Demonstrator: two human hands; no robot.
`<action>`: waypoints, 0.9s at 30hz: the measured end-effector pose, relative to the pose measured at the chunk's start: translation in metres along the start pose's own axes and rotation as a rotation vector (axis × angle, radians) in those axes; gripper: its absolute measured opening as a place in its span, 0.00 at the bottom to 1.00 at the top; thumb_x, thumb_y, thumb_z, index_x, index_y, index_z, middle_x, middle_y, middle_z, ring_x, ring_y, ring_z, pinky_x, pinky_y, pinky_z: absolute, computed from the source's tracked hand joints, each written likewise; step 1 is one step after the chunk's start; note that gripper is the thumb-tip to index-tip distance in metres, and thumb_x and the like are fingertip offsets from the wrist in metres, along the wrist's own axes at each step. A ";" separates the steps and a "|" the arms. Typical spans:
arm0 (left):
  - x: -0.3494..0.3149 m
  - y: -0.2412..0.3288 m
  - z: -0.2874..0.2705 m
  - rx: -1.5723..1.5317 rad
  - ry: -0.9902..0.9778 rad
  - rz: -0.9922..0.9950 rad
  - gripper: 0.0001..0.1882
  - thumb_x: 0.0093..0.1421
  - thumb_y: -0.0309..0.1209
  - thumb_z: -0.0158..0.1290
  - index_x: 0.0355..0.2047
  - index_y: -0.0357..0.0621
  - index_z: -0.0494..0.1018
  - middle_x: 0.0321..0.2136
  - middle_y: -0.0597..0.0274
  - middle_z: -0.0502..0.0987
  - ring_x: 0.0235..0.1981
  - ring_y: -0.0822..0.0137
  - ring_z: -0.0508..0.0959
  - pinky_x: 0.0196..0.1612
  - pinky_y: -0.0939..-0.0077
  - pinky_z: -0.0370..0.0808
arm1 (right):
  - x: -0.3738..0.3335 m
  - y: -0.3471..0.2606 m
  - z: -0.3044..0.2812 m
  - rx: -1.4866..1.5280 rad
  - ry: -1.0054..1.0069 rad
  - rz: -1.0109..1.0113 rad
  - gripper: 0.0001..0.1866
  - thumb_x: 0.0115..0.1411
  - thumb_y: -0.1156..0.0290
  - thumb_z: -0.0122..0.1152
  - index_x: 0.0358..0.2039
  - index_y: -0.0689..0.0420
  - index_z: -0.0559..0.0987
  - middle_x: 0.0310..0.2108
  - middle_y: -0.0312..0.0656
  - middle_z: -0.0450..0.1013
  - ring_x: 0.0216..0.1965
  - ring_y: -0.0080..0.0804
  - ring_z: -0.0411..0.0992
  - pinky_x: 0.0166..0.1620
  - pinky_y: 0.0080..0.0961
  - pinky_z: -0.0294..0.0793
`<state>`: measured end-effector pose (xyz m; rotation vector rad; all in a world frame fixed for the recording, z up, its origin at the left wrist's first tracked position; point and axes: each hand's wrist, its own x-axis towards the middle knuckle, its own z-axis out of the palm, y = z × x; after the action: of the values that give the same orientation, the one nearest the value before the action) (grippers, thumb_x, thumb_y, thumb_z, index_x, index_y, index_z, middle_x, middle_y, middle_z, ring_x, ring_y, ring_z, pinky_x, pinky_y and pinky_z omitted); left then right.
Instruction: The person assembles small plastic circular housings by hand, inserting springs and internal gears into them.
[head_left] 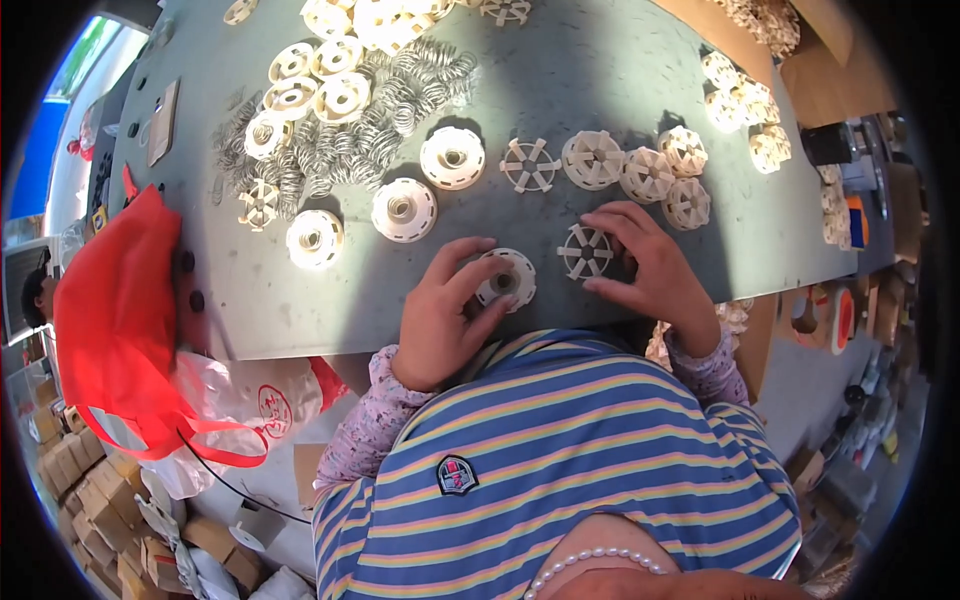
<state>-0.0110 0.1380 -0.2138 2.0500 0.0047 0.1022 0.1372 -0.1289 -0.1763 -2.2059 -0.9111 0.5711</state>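
Note:
My left hand [445,300] is closed around a white round plastic housing [519,266] at the table's near edge, with fingers and thumb at its rim. A metal coil spring [505,281] sits in the housing's middle. To the right, my right hand [655,265] grips a cream spoked plastic ring [586,252] between thumb and fingers; the ring lies close to the tabletop. Beyond my hands stand more white housings with springs in their centres, such as one housing [404,210] and another [452,158]. A loose spoked ring [530,165] lies farther back.
A heap of metal springs [370,140] spreads over the far left of the grey table [290,335]. Joined round assemblies [648,175] cluster right of centre. A red bag [120,290] hangs over the left edge. Cardboard boxes [105,490] are stacked on the floor.

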 end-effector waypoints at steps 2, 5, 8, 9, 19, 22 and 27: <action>-0.001 -0.001 -0.001 -0.008 -0.008 -0.001 0.25 0.57 0.22 0.69 0.56 0.44 0.80 0.61 0.53 0.75 0.24 0.74 0.79 0.31 0.79 0.77 | 0.000 0.000 -0.001 0.024 -0.020 0.072 0.35 0.53 0.67 0.80 0.62 0.55 0.78 0.57 0.43 0.73 0.44 0.35 0.78 0.47 0.29 0.81; -0.003 0.003 -0.006 -0.074 -0.022 -0.043 0.26 0.59 0.23 0.68 0.59 0.41 0.77 0.62 0.53 0.74 0.26 0.76 0.79 0.31 0.79 0.78 | -0.001 0.000 0.003 0.055 0.084 -0.068 0.34 0.53 0.67 0.80 0.61 0.55 0.79 0.56 0.42 0.74 0.40 0.30 0.77 0.45 0.26 0.80; -0.012 0.001 -0.007 -0.233 0.017 -0.135 0.25 0.63 0.25 0.66 0.60 0.38 0.75 0.61 0.52 0.73 0.29 0.74 0.80 0.32 0.78 0.78 | 0.004 -0.025 0.012 0.135 0.051 -0.108 0.34 0.54 0.67 0.79 0.61 0.56 0.79 0.55 0.44 0.74 0.44 0.36 0.79 0.48 0.29 0.81; -0.015 -0.001 -0.006 -0.334 0.062 -0.181 0.24 0.65 0.27 0.65 0.60 0.37 0.74 0.60 0.51 0.74 0.29 0.72 0.81 0.33 0.77 0.79 | 0.008 -0.029 0.019 0.138 0.048 -0.111 0.34 0.54 0.67 0.79 0.61 0.56 0.79 0.55 0.44 0.74 0.44 0.36 0.79 0.48 0.29 0.81; -0.014 0.000 -0.005 -0.319 0.082 -0.167 0.24 0.66 0.25 0.63 0.61 0.36 0.73 0.58 0.52 0.74 0.31 0.72 0.81 0.35 0.78 0.79 | 0.029 -0.041 0.044 0.019 -0.012 -0.336 0.35 0.53 0.66 0.81 0.61 0.59 0.79 0.54 0.48 0.75 0.52 0.46 0.79 0.54 0.36 0.82; -0.012 -0.001 -0.004 -0.316 0.071 -0.185 0.25 0.65 0.24 0.64 0.62 0.37 0.74 0.57 0.52 0.74 0.31 0.71 0.81 0.35 0.77 0.79 | 0.028 -0.038 0.052 0.008 -0.018 -0.302 0.35 0.53 0.64 0.82 0.60 0.59 0.80 0.53 0.48 0.74 0.51 0.46 0.79 0.54 0.36 0.82; -0.008 0.000 -0.004 -0.159 0.060 -0.160 0.28 0.61 0.23 0.67 0.61 0.40 0.76 0.57 0.53 0.75 0.29 0.71 0.80 0.35 0.76 0.79 | 0.025 -0.038 0.055 0.015 -0.003 -0.262 0.35 0.51 0.61 0.83 0.59 0.58 0.80 0.54 0.47 0.74 0.52 0.46 0.78 0.54 0.36 0.81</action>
<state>-0.0189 0.1407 -0.2123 1.8797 0.1921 0.0625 0.1039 -0.0671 -0.1895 -2.0298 -1.1702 0.4548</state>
